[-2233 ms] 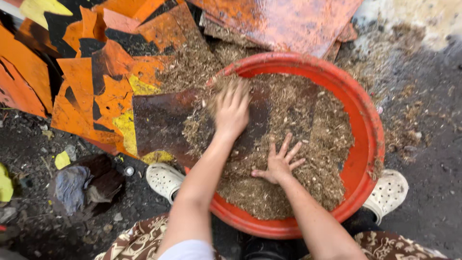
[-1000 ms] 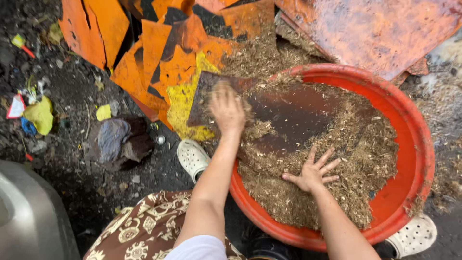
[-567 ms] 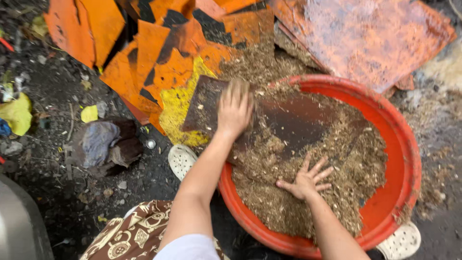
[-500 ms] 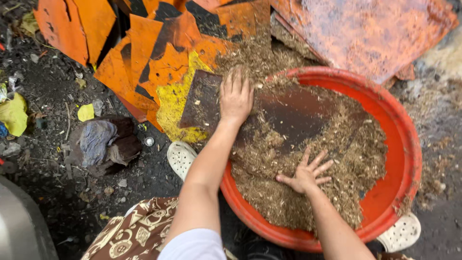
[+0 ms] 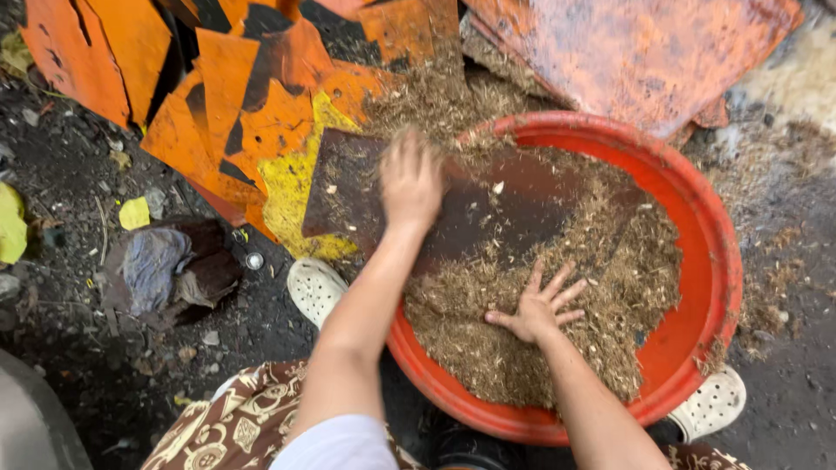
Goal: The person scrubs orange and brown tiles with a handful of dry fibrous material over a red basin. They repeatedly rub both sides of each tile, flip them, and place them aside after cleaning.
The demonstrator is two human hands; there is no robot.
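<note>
In red basin [image 5: 714, 261]: left hand [image 5: 411, 178] flat on dark board [image 5: 488, 218]; right hand [image 5: 542, 306] splayed on sawdust [image 5: 610, 287].

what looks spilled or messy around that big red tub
Brown fibrous chaff has spilled past the round red plastic basin's far rim onto the orange sheets; more lies on the dark ground beside it.

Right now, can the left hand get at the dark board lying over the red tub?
Probably yes. The left hand already lies on top of the dark board, with nothing over it but loose sawdust; the right hand rests lower in the red tub.
</note>
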